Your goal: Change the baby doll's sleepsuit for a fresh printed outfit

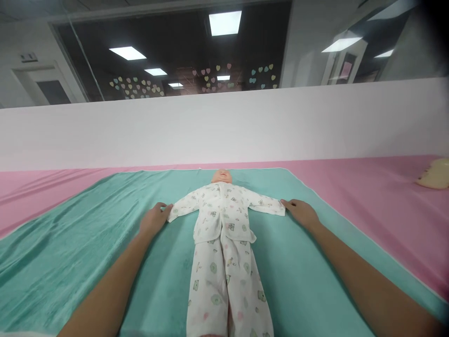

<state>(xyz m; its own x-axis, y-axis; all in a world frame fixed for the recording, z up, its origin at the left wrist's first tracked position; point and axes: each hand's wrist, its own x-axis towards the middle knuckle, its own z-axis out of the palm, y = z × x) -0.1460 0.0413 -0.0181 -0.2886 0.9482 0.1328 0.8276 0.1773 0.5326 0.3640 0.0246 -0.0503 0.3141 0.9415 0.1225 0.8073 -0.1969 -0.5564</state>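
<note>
A baby doll [221, 177] in white printed pyjamas [224, 224] lies on its back on a teal blanket [87, 252], arms stretched out to the sides, head away from me. My left hand [154, 219] pinches the cuff of the doll's sleeve on the left side. My right hand [300, 213] holds the end of the other sleeve on the right, fingers curled down onto the cloth. Both of my forearms reach in from the bottom corners.
The teal blanket lies over a pink sheet [379, 196] on a wide surface. A cream-coloured object [435, 174] sits at the far right edge. A white partition wall [224, 126] runs behind, with a glass window above it.
</note>
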